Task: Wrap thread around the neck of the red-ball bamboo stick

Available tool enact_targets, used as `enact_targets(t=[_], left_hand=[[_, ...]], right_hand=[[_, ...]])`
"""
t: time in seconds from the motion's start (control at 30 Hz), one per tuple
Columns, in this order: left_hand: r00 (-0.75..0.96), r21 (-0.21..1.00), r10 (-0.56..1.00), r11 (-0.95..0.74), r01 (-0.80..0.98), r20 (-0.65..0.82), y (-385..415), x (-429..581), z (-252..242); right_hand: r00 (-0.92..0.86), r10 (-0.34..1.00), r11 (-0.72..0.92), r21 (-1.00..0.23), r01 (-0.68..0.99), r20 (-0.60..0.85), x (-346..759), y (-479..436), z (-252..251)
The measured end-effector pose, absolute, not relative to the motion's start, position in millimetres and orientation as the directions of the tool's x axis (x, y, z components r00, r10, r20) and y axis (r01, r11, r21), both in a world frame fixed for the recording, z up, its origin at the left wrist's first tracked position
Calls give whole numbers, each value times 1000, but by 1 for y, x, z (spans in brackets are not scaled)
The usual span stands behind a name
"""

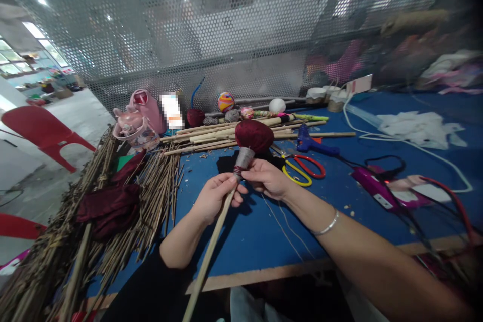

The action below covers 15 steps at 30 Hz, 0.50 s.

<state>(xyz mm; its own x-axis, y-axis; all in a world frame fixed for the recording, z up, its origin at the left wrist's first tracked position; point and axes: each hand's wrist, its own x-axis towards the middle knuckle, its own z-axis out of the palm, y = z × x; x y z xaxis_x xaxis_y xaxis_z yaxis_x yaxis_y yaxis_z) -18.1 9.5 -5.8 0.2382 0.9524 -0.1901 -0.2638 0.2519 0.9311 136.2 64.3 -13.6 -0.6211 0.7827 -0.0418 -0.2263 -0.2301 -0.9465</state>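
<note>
A pale wooden stick [213, 246] slants up from the table's front edge, topped by a dark red fabric-covered ball [254, 135]. Below the ball, its neck is wound with grey thread [245, 157], with some dark red strands lower down. My left hand [215, 197] is closed around the stick just under this winding. With thumb and fingers pressed together, my right hand [268, 179] pinches the lower end of the wrapped neck. Two thin loose threads [284, 226] trail from beneath my right hand toward the table's front edge. Black cloth [228, 163] lies behind my hands.
Yellow-and-red scissors [307, 171] and a blue glue gun [315, 143] lie right of the ball. Farther right is a purple power strip [373, 188] with cables. Thin sticks [160, 201] and dark red cloth [111, 209] fill the left. Perforated metal panels [226, 25] stand behind.
</note>
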Motion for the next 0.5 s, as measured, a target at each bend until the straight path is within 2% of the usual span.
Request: enact_targets(t=[0.1,0.23,0.33,0.4,0.5], left_hand=[[252,892,925,353,-282,-286,11,-17,-6],[177,884,921,384,-267,-347,11,-14,-5],[113,904,935,353,-241,-336,14,-18,-4],[73,911,948,318,-262,-310,17,-24,-3],[37,910,961,271,-313,-273,21,-34,-2]], right_hand=[[-602,793,-242,-955,-173,-91,132,64,-18],[-628,771,-205,-975,-85,-107,126,64,-24],[-643,762,-85,-996,22,-79,126,64,-22],[-634,768,16,-986,165,-93,128,61,-13],[-631,773,252,-885,392,-59,133,44,16]])
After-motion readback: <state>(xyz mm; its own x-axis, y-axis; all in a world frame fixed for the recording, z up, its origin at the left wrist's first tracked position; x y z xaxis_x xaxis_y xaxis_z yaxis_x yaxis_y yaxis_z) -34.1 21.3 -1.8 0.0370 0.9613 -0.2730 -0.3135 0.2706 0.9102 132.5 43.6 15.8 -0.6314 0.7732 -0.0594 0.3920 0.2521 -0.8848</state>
